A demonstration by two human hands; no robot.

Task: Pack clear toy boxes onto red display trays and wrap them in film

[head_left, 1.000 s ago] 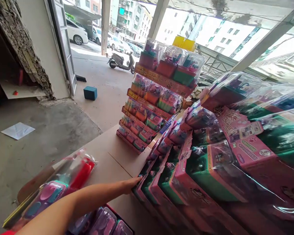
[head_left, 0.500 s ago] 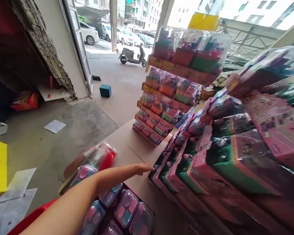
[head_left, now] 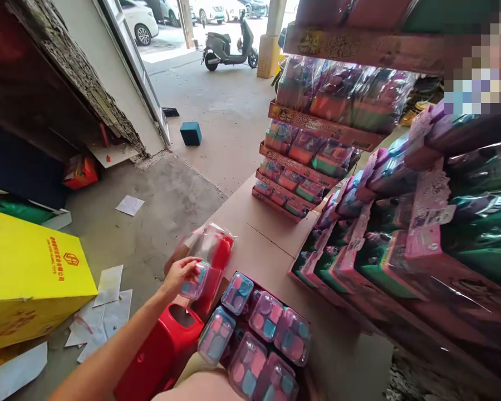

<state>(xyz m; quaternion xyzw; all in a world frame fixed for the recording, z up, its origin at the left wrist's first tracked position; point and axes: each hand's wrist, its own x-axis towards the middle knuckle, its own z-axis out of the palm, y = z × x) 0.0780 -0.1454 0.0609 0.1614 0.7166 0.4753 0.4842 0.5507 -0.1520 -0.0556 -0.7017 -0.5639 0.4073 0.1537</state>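
My left hand (head_left: 184,273) reaches in from the lower left. Its fingers close on the upper edge of a small clear plastic case (head_left: 197,285) with pink and blue pieces inside. Behind this case lies a clear plastic bag (head_left: 212,245) with something bright red in it. To the right, several similar clear cases (head_left: 266,316) stand close together in a dark open box, with gaps between some of them. Whether the held case is lifted or still rests on something, I cannot tell. My right hand is out of sight.
Stacked display trays of wrapped toys (head_left: 329,125) rise on the table (head_left: 271,234), with pink and green boxes (head_left: 379,262) at right. A red plastic stool (head_left: 158,340) is below my arm. A yellow carton (head_left: 33,267) and papers (head_left: 108,284) lie left; a scooter (head_left: 229,47) stands outside.
My left hand has drawn back from the pink and green boxes on the right to the small case on the left. The view has tilted down and turned, showing more cases and the red stool.
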